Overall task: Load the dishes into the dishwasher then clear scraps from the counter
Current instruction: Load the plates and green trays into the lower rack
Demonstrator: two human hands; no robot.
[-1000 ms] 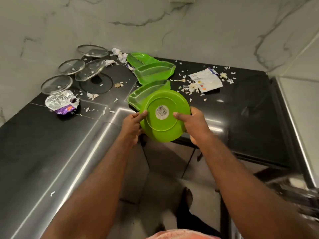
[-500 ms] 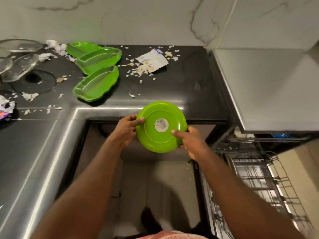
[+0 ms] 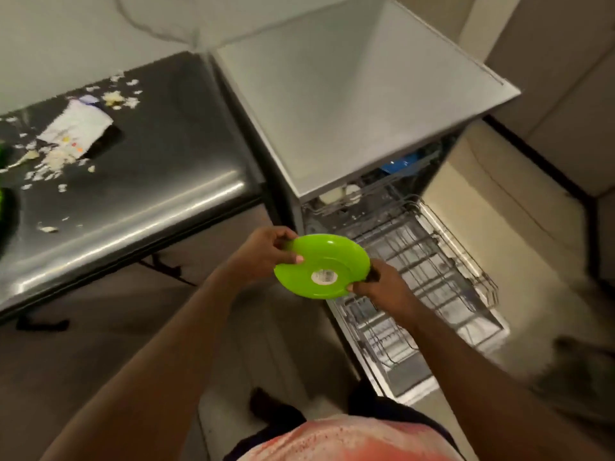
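green plastic plate (image 3: 321, 266), held underside up with a white sticker (image 3: 324, 277) at its centre, sits between both hands above the floor, just at the near left edge of the open dishwasher's pulled-out lower rack (image 3: 432, 281). left hand (image 3: 266, 252) is closed on the plate's left rim, thumb on the underside; right hand (image 3: 382, 287) is closed on the right rim. the wire rack looks bare where it shows. farther back, under the grey dishwasher top (image 3: 349, 94), an upper rack holds something white (image 3: 336, 194) and something blue (image 3: 399, 166), both too blurred to name. to the left, the black surface (image 3: 173, 144) carries a crumpled white wrapper (image 3: 75, 128) and scattered pale scraps (image 3: 50, 164). a sliver of green (image 3: 2, 197) shows at the far left edge.
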